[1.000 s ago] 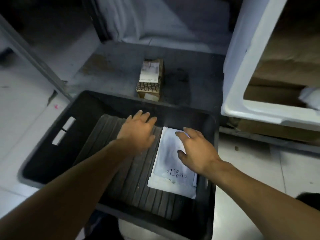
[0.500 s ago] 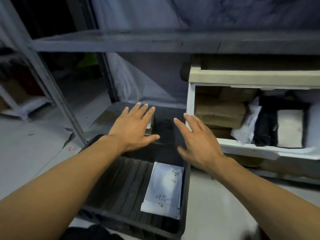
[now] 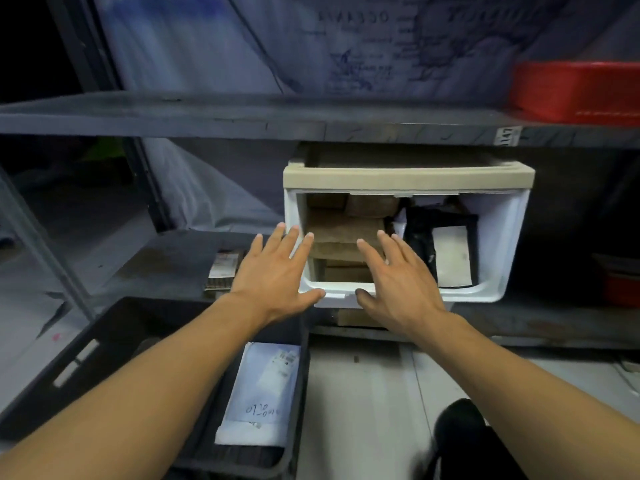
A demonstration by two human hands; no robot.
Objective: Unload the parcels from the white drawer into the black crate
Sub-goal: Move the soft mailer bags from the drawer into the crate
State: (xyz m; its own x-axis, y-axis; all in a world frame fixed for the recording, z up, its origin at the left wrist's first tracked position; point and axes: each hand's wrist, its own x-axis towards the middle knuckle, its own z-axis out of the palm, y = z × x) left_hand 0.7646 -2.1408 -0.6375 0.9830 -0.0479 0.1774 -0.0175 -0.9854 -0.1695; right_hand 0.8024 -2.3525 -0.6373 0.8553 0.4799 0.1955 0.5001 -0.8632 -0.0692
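The white drawer (image 3: 498,244) stands open on the lower shelf, holding brown parcels (image 3: 343,230) on its left and a black parcel (image 3: 420,237) with a white parcel (image 3: 452,258) on its right. My left hand (image 3: 277,271) and my right hand (image 3: 398,275) hover with straight, spread fingers at the drawer's front left, holding nothing. Below left, the black crate (image 3: 114,327) sits on the floor with a white parcel (image 3: 263,389) lying flat inside it.
A small brown box (image 3: 223,268) lies on the lower shelf left of the drawer. The grey upper shelf (image 3: 242,116) runs overhead, carrying a red crate (image 3: 575,91). Another red object (image 3: 620,285) sits at the right. A dark shoe (image 3: 460,427) is on the floor.
Both hands rose from the crate, leaving the white parcel in it, and moved up and right to the drawer's opening. The view tilted upward.
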